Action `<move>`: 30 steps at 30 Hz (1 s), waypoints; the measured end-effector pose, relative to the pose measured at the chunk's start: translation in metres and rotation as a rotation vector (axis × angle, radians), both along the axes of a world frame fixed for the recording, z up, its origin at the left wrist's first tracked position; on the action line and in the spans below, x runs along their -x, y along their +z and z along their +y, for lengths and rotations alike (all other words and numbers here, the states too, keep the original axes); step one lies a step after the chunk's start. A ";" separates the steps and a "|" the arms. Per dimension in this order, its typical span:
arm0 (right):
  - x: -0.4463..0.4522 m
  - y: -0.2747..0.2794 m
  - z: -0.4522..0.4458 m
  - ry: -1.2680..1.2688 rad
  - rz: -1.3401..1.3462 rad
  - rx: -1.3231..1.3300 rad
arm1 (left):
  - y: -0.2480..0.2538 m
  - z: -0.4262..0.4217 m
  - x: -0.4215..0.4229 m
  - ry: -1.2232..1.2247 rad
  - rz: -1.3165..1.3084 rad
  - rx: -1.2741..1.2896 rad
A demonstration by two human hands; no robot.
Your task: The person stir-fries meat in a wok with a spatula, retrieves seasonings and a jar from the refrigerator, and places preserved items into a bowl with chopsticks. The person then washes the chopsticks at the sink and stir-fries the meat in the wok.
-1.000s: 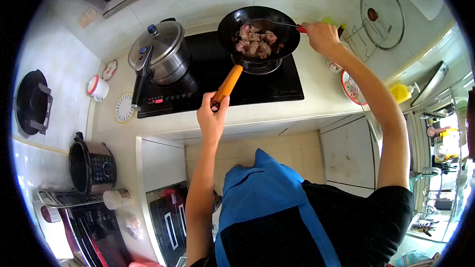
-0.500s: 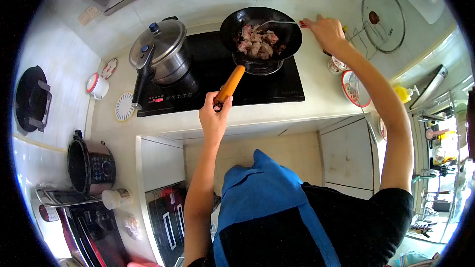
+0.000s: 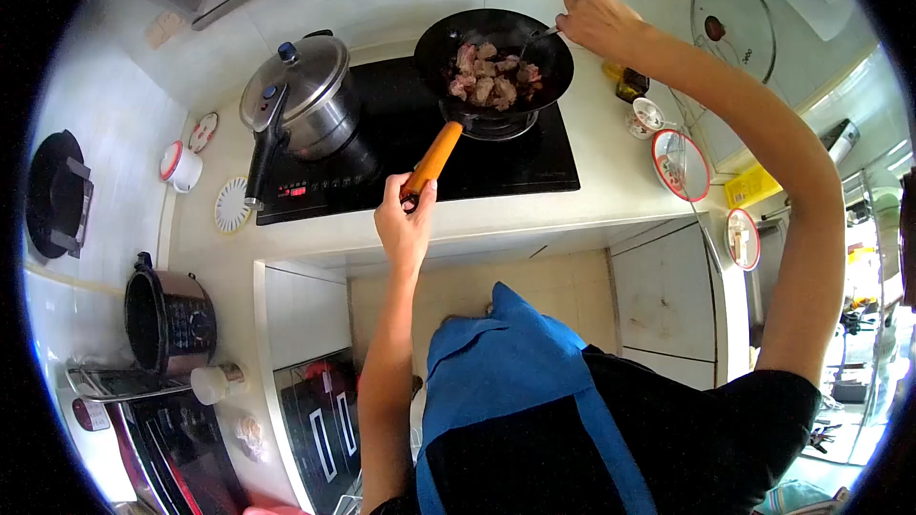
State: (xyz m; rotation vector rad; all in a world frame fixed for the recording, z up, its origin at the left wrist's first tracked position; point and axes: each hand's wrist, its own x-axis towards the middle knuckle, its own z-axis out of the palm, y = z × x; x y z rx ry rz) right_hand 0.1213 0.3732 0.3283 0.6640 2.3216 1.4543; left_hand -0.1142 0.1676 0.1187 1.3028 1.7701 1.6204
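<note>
My left hand [image 3: 405, 221] is closed around the wooden handle of a black wok [image 3: 556, 72], which stands on the right burner of the cooktop. Chunks of browning meat [image 3: 490, 78] lie in the middle of the wok. Above its right rim, my right hand [image 3: 601, 19] is closed on the handle of a metal spatula [image 3: 546, 34]. The spatula slants down into the wok on the right side of the meat, and its blade is hard to make out there.
A pressure cooker [image 3: 320, 100] sits on the left side of the black cooktop [image 3: 382, 167]. To the right are a sauce bottle [image 3: 632, 84], a small patterned cup [image 3: 645, 118] and red-rimmed bowls [image 3: 706, 172]. A glass lid [image 3: 735, 19] leans against the wall.
My right hand has risen and moved slightly left, bringing the spatula from a flat angle to a steeper one at the meat's right. My left hand still grips the wok handle.
</note>
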 end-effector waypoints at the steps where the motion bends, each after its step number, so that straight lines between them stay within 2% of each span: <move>1: -0.007 0.000 -0.001 0.066 0.086 0.018 | -0.001 0.000 0.000 0.008 -0.001 0.006; 8: -0.026 -0.008 -0.011 -0.109 -0.097 0.098 | -0.001 -0.001 0.001 -0.007 -0.006 0.013; 10: -0.029 -0.021 -0.011 0.049 0.171 0.043 | 0.000 -0.002 0.000 -0.011 0.002 0.022; 13: -0.025 -0.018 -0.011 -0.057 0.119 -0.013 | 0.000 -0.001 0.003 -0.018 0.010 0.021; 17: -0.007 -0.009 -0.005 0.023 0.241 0.002 | 0.005 -0.003 0.000 -0.014 -0.008 0.087; 19: 0.015 -0.017 0.004 -0.076 0.058 0.010 | 0.003 -0.004 0.001 -0.025 -0.004 0.064; 20: 0.023 -0.022 0.006 -0.075 0.061 0.006 | 0.002 -0.002 0.002 -0.030 -0.001 0.034; 22: 0.034 -0.037 0.007 -0.024 -0.115 -0.108 | 0.000 -0.002 0.002 -0.034 -0.013 0.015; 26: 0.016 -0.025 0.006 -0.029 -0.087 -0.011 | 0.002 -0.002 0.001 -0.017 -0.016 0.040; 30: -0.012 -0.011 0.001 -0.074 -0.126 -0.050 | 0.001 0.000 0.000 -0.007 0.021 0.008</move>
